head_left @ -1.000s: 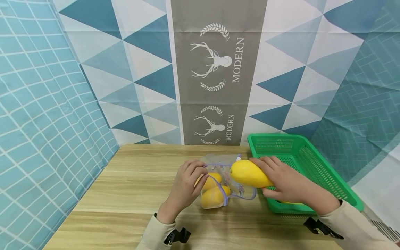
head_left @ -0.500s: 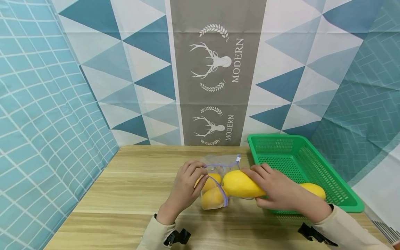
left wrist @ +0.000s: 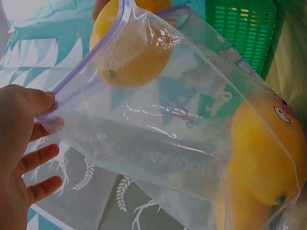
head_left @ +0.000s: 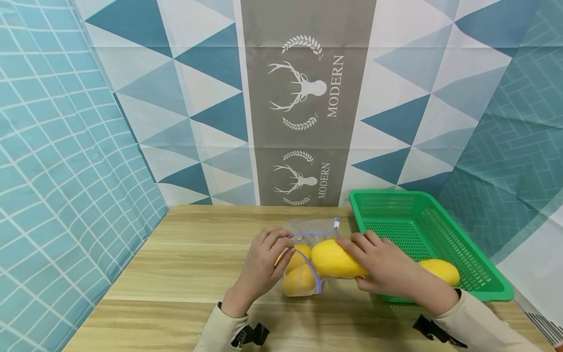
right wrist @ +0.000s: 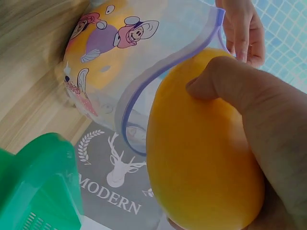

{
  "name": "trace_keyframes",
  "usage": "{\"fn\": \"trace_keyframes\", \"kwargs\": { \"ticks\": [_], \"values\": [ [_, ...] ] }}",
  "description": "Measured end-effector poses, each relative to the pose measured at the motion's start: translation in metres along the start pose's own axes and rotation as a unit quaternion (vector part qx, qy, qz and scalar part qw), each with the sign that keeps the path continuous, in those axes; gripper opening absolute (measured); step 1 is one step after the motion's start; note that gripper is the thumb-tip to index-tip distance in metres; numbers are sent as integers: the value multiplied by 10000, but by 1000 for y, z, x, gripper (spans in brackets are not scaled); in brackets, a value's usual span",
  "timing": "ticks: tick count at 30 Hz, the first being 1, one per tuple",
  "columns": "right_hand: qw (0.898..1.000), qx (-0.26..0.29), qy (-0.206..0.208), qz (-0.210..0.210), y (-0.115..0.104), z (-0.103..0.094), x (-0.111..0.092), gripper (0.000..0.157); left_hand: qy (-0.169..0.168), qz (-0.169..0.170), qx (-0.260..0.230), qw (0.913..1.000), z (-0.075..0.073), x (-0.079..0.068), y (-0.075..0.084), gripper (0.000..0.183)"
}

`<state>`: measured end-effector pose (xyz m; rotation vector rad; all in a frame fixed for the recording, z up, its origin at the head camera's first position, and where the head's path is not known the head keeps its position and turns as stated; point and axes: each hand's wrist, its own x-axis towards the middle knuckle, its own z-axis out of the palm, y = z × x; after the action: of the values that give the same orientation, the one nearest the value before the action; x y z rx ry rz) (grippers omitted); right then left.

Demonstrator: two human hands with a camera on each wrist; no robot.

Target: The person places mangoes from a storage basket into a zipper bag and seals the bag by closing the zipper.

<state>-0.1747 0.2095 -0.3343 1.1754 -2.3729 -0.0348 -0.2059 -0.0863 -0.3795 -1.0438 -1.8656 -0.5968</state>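
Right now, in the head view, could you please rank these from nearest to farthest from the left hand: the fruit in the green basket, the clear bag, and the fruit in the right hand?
1. Clear bag, pinched by the left hand.
2. Held fruit, in the right hand, to the right.
3. Basket fruit, in the green basket, farthest right.

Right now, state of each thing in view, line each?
Clear bag: unsealed, mouth open
Bagged fruits: two, inside the bag
Held fruit: at the bag's mouth
Left hand: pinches the bag's rim
Right hand: grips held fruit
Green basket: upright, uncovered
Basket fruit: lying inside, partly hidden
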Motion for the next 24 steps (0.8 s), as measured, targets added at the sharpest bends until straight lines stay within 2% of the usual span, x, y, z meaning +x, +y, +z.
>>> {"fn": "trace_keyframes", "kwargs": {
  "ticks": [7, 24],
  "values": [
    [9995, -315, 28, -57, -3, 1, 8, 80, -5, 87, -40, 10000, 0, 0, 0, 24],
    [9933, -913, 247, -665, -10, 13, 34, 83, 4, 27, -66, 10000, 0, 0, 0, 23]
  ]
}}
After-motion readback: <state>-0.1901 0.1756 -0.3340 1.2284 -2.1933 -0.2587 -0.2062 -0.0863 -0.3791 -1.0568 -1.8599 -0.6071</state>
